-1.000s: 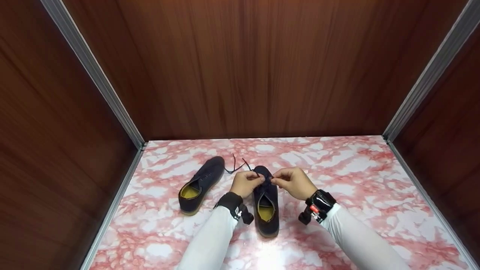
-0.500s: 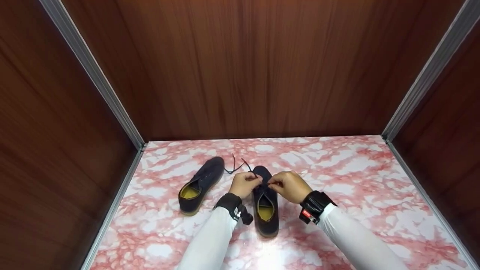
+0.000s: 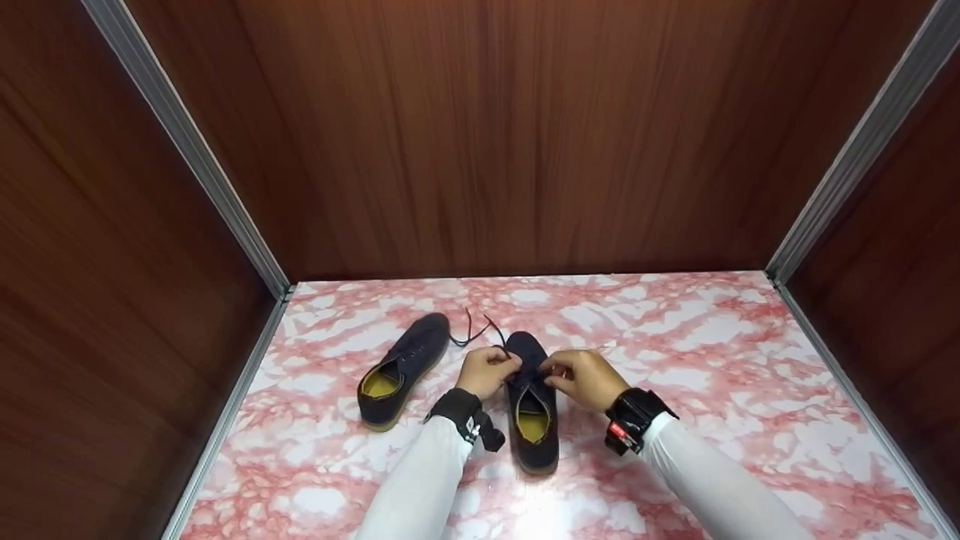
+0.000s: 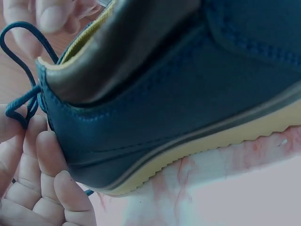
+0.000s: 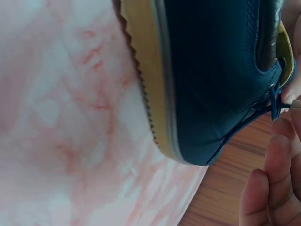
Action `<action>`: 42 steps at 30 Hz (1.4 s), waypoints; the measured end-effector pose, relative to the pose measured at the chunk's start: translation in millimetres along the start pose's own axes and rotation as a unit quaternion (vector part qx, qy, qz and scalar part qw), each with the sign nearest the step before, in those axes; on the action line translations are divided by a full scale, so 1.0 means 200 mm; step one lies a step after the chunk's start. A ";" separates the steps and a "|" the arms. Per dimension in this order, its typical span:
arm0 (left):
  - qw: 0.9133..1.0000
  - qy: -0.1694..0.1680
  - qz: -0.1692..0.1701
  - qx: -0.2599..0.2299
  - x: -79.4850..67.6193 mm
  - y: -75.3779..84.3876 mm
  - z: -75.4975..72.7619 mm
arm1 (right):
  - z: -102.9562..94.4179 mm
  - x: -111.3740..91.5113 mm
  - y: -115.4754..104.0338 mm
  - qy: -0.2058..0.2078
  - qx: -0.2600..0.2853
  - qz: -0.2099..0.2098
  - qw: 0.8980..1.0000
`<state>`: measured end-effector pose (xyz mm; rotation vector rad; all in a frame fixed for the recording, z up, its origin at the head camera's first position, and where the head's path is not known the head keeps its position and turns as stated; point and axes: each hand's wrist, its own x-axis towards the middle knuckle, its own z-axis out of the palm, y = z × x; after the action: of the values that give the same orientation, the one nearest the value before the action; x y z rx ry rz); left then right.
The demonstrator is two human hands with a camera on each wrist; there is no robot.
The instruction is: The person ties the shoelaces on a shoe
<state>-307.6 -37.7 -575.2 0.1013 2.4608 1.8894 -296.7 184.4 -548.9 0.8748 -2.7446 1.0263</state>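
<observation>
A dark navy lace-up shoe [image 3: 537, 455] with a yellow insole stands sole-down, toe away from me. My left hand [image 3: 486, 373] is at its left side, pinching a dark shoelace [image 4: 33, 94] over the tongue; the left wrist view shows the lace bent into a loop there. From the right, my right hand [image 3: 590, 381] reaches over the same lacing, thumb and forefinger pinching lace close to the knot. In the right wrist view, a lace [image 5: 242, 125] runs along the shoe's side up to the fingertips [image 5: 282, 127]. The hands partly hide the knot.
A second navy shoe [image 3: 412, 350] stands to the left, angled, toe away. Thin loose lace [image 3: 469, 339] trails on the table between the two toes. Red-and-white marbled table [image 3: 697, 375] lies beneath, with brown wood-grain panels [image 3: 480, 135] at back and sides.
My right hand has come in over the lacing, then drawn slightly back to the right. My left hand has shifted a little nearer to me. Both shoes stay in place.
</observation>
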 end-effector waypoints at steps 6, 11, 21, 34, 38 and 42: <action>1.000 0.003 -0.012 -0.014 0.00 -0.01 -0.01 | -0.01 -0.03 0.07 0.012 0.033 0.042 0.999; 0.999 0.004 -0.022 -0.025 0.00 -0.01 -0.01 | 0.02 -0.02 0.11 0.035 0.081 0.083 0.993; 1.000 0.001 0.007 0.002 0.00 -0.02 -0.01 | 0.11 0.02 0.14 0.031 0.076 0.227 0.970; 1.000 0.003 0.004 -0.004 0.00 -0.03 0.00 | 0.22 0.06 0.13 0.029 0.123 0.276 0.953; 1.000 0.005 0.001 -0.009 0.00 -0.03 0.01 | 0.23 0.07 0.13 0.030 0.125 0.283 0.950; 1.000 0.008 0.008 -0.002 0.01 -0.04 0.01 | 0.23 0.08 0.14 0.032 0.131 0.281 0.950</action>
<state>-309.0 -38.4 -582.4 0.1076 2.4745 1.9083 -318.9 164.2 -596.2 0.0475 -2.9060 1.4964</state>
